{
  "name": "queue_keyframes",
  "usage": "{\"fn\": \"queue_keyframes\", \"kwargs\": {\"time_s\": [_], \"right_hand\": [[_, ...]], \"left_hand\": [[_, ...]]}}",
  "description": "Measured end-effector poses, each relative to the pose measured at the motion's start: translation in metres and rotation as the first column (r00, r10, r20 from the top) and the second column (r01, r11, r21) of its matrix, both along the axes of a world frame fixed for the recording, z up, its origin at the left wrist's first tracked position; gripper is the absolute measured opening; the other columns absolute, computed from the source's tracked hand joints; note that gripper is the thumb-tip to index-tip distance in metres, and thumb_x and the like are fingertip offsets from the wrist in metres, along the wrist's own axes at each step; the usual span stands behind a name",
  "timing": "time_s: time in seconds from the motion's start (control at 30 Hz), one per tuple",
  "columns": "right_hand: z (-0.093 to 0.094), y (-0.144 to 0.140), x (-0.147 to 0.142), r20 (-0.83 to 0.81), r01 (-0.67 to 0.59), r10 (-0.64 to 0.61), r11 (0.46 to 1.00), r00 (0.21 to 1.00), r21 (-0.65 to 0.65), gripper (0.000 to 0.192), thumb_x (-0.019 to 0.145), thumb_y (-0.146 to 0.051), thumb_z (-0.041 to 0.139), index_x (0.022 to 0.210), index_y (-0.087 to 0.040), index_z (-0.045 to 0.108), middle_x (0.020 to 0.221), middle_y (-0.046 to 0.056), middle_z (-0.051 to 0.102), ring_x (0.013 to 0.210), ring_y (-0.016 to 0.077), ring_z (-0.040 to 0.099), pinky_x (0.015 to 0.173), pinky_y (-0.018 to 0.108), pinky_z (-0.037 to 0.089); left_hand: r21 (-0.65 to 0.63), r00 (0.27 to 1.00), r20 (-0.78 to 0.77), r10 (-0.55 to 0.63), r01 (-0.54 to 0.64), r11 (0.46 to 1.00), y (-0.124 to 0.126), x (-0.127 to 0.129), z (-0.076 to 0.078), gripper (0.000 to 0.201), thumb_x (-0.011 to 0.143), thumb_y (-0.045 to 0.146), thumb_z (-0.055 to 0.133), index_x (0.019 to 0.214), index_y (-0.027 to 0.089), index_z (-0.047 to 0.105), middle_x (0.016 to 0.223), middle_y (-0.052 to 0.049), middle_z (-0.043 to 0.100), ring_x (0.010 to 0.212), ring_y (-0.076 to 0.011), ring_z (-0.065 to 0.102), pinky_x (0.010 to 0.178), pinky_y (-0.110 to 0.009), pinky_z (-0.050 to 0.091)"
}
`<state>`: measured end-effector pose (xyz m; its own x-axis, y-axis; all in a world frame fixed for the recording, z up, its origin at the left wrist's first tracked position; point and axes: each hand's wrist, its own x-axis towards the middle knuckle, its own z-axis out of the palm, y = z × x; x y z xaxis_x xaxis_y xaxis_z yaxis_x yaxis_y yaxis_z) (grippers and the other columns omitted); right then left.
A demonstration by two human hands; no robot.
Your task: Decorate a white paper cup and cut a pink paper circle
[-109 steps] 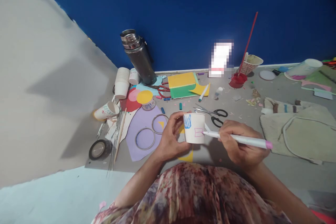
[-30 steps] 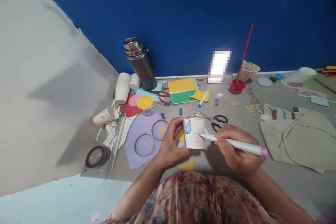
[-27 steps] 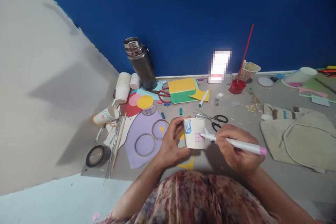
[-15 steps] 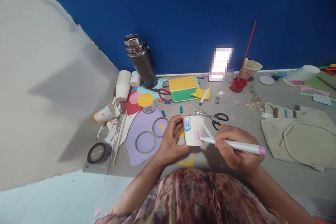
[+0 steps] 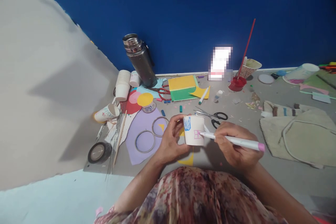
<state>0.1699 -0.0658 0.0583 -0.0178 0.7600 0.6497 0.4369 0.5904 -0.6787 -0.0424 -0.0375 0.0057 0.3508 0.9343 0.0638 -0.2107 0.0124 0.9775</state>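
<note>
Holding the white paper cup (image 5: 194,138) in the left hand (image 5: 170,143), in front of the patterned garment (image 5: 191,196) and over the gray tabletop (image 5: 244,106). Wrapping the left fingers around the cup's left side, with the thumb near the base. Keeping the wider rim uppermost in view. Gripping the white marker (image 5: 243,142) in the right hand (image 5: 237,148), closing the fingers narrowly around the barrel in a pen grip. Pointing the pink end to the right, away from the cup. Holding the marker tip at the pink four-pane outline (image 5: 197,134) on the cup wall. Showing a blue hatched patch (image 5: 187,124) to the upper left of this outline, just below the rim.

Having black-handled scissors (image 5: 210,115), blades parted, just beyond the cup. Showing two thin rings (image 5: 135,142) on a lilac sheet (image 5: 135,127) to the left, and a roll of black tape (image 5: 107,150) farther left. Displaying a stack of paper cups (image 5: 123,85) and a metal vacuum flask (image 5: 141,64) near the blue wall (image 5: 173,17). Having beige cloth (image 5: 309,141) to the right of the right hand.
</note>
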Motion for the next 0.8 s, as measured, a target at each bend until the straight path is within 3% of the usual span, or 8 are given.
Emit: {"fn": "queue_keyframes", "kwargs": {"time_s": [0.37,0.6,0.8], "right_hand": [[-0.0032,-0.0011,0.0024,-0.008,-0.069,0.069,0.998,0.998,0.0,0.017,0.089,-0.011,0.065,0.077,-0.023,0.066,0.065,-0.003,0.07,0.054,0.0134,0.063,0.054,0.026,0.049],[-0.0047,-0.0014,0.0053,-0.031,0.035,-0.035,0.999,0.999,0.006,0.016,0.089,-0.015,0.066,0.076,-0.023,0.069,0.066,0.0,0.072,0.056,0.0165,0.067,0.056,0.029,0.053],[-0.0055,-0.0021,0.0073,-0.015,0.013,-0.013,1.0,1.0,0.012,0.016,0.09,-0.014,0.066,0.077,-0.023,0.07,0.067,0.001,0.073,0.055,0.0171,0.067,0.055,0.03,0.053]], "left_hand": [[0.011,1.0,-0.022,0.018,-0.018,1.0,0.0012,0.0014,-0.0031,0.08,0.062,0.01,0.085,0.132,0.026,0.051,0.151,-0.013,0.06,0.145,-0.0319,0.057,0.126,-0.05,0.042],[0.06,0.999,-0.037,0.0,0.002,0.998,0.0017,0.0035,-0.0009,0.082,0.061,0.004,0.081,0.135,0.026,0.052,0.152,-0.013,0.06,0.146,-0.0322,0.057,0.127,-0.05,0.041],[0.069,0.998,-0.066,0.013,-0.008,0.998,0.0008,0.0057,0.0017,0.081,0.062,0.006,0.081,0.135,0.025,0.052,0.151,-0.013,0.06,0.145,-0.0323,0.058,0.126,-0.05,0.042]]}}
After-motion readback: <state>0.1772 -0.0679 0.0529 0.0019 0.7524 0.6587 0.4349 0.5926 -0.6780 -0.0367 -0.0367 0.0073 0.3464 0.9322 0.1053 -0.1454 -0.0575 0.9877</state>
